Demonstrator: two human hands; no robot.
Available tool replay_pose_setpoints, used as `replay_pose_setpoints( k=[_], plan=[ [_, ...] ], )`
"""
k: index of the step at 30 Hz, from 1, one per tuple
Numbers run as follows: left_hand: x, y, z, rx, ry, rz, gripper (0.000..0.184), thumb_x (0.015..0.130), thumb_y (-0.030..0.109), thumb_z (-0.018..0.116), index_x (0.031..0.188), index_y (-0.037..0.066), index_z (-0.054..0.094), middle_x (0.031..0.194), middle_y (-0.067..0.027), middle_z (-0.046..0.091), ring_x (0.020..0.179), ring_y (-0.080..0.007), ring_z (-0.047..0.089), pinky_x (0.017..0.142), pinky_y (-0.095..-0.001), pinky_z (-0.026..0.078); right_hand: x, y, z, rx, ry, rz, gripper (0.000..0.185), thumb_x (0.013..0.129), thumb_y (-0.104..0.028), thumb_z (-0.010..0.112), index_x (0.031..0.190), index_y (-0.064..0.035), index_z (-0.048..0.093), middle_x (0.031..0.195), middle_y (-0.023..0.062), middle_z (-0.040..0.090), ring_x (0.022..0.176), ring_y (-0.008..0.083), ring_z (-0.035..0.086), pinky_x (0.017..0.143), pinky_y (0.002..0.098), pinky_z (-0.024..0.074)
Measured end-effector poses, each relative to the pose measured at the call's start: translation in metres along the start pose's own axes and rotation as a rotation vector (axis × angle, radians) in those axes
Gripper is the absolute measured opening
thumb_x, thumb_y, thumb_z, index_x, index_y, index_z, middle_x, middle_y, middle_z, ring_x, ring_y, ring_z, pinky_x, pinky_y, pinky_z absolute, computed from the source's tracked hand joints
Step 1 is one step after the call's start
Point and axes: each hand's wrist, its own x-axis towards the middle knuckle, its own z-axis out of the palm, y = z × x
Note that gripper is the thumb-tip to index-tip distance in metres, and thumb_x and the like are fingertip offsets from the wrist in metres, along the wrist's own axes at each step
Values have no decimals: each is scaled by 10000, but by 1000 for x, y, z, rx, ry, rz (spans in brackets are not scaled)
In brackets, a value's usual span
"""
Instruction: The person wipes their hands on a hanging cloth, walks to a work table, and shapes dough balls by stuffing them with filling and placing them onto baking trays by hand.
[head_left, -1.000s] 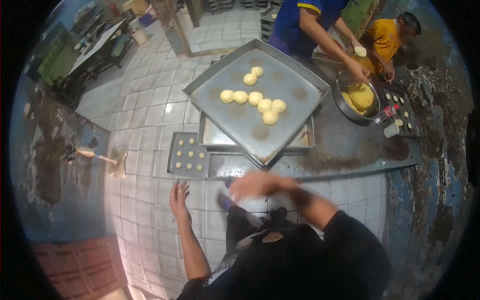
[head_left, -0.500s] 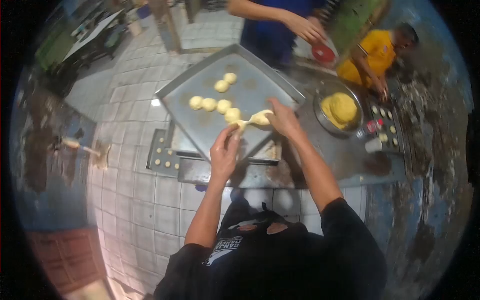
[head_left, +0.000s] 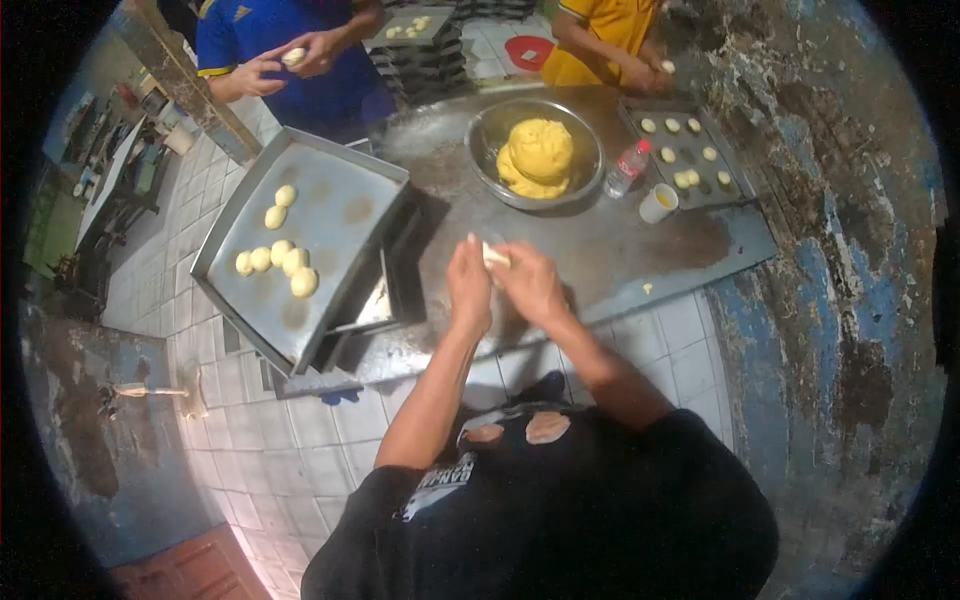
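Observation:
A small pale piece of dough (head_left: 494, 256) shows between my two hands, above the metal table (head_left: 440, 215). My left hand (head_left: 468, 285) is closed against its left side, and my right hand (head_left: 531, 287) has its fingers curled over it from the right. Much of the piece is hidden by the fingers. Left of my hands, a large square metal tray (head_left: 340, 205) sits raised and askew, bearing several round dough balls (head_left: 282, 251). Beyond my hands, a steel bowl (head_left: 482, 165) holds a big yellow dough mass (head_left: 540, 150).
Right of the bowl stand a red-capped bottle (head_left: 628, 168) and a white cup (head_left: 658, 205). A dark baking tray (head_left: 725, 150) carries several small dough pieces. Across the table are a person in blue (head_left: 290, 80) handling dough and a person in yellow (head_left: 590, 45).
My hands have left the square tray and come together over the table with dough between them; before, they stretched it apart. The view has swung right, and the person in blue now holds dough.

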Motion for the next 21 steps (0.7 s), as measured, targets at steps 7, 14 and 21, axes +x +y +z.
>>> replay_pose_setpoints(
  k=[7,14,21],
  plan=[
    [-3,-7,72,18,13,13,420,1056,436,533,1180,43,611,963,-27,594,850,-122,566,735,-291,481,17,37,-74,681,-112,134,278,964,-51,654,1232,27,646,1016,45,717,918,94,656,796,263,534],
    [-12,-112,37,238,-256,-342,356,979,136,596,1318,26,580,1210,-70,652,1107,-186,616,951,-342,506,30,127,-39,-195,-172,-399,277,883,-144,655,1138,-45,702,941,182,678,913,365,647,882,417,523],
    [83,-83,71,-42,-323,-346,504,832,-67,739,1296,24,567,1191,-94,694,1067,-177,676,951,-317,527,246,210,-117,-230,186,-205,232,916,-165,653,1061,0,729,1107,213,682,1045,392,644,921,452,510]
  ],
)
